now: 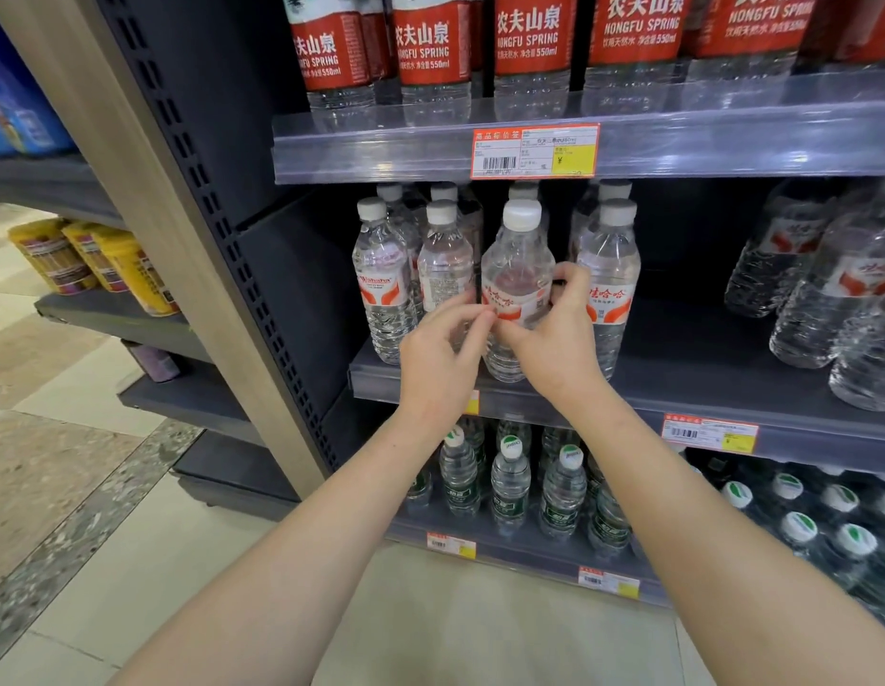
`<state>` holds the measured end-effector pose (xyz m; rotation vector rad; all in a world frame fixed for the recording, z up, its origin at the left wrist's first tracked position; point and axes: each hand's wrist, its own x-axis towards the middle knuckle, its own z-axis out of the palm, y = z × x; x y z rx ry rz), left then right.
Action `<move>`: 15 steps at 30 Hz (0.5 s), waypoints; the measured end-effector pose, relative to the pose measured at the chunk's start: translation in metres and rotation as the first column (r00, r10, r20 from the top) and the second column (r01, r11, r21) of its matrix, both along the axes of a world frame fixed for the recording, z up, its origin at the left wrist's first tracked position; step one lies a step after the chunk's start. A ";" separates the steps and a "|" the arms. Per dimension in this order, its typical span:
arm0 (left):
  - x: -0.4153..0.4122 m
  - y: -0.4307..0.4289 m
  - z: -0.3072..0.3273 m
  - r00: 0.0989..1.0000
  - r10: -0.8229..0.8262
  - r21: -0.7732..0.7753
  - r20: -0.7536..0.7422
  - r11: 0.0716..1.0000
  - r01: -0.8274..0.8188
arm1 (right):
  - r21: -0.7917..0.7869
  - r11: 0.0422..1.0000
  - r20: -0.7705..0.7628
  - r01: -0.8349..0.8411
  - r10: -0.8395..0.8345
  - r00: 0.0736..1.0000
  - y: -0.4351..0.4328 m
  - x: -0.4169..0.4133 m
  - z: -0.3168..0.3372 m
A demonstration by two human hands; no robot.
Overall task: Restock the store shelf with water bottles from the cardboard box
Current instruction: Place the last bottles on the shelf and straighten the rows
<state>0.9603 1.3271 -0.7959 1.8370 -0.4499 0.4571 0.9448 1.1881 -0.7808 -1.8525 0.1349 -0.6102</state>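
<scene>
Pinching left hand (pixel 438 356) and right hand (pixel 554 346) on clear, ribbed, white-capped bottle (pixel 517 269).

"NONGFU SPRING 550ml" on red-labelled bottles (pixel 433 42)

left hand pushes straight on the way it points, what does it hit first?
The front bottle, gripped by the right hand: the fingertips of the left hand are right at its label, contact unclear.

left hand (pixel 438 361) + right hand (pixel 554 341) | hands gripping water bottle (pixel 517 269) | upright, shelf (pixel 703 361) front
</scene>
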 end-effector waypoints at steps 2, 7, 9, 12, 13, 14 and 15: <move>-0.001 0.001 -0.005 0.999 -0.007 -0.021 -0.037 1.000 0.007 | 0.000 1.000 -0.004 -0.030 0.030 1.000 0.000 0.000 0.000; 0.002 -0.002 -0.011 0.997 -0.025 0.011 -0.079 1.000 0.026 | -0.027 0.996 -0.027 -0.089 0.088 0.996 -0.005 0.001 0.003; 0.004 -0.003 -0.012 0.996 -0.045 0.021 -0.079 0.999 0.047 | -0.033 0.995 -0.036 -0.094 0.093 0.995 -0.007 0.003 0.006; 0.004 -0.005 -0.013 0.997 -0.019 0.024 -0.075 0.999 0.021 | -0.096 0.991 -0.045 -0.093 0.089 0.995 -0.006 0.007 0.006; 0.004 -0.007 -0.013 0.997 -0.011 0.015 -0.076 1.000 0.012 | -0.107 0.990 -0.050 -0.095 0.090 0.995 -0.005 0.008 0.005; 0.005 -0.008 -0.013 0.997 -0.001 0.013 -0.075 1.000 0.002 | -0.101 0.991 -0.046 -0.093 0.088 0.995 -0.003 0.008 0.004; 0.006 -0.009 -0.013 0.997 0.010 0.014 -0.077 1.000 -0.009 | -0.087 0.993 -0.036 -0.082 0.079 0.996 -0.002 0.008 0.002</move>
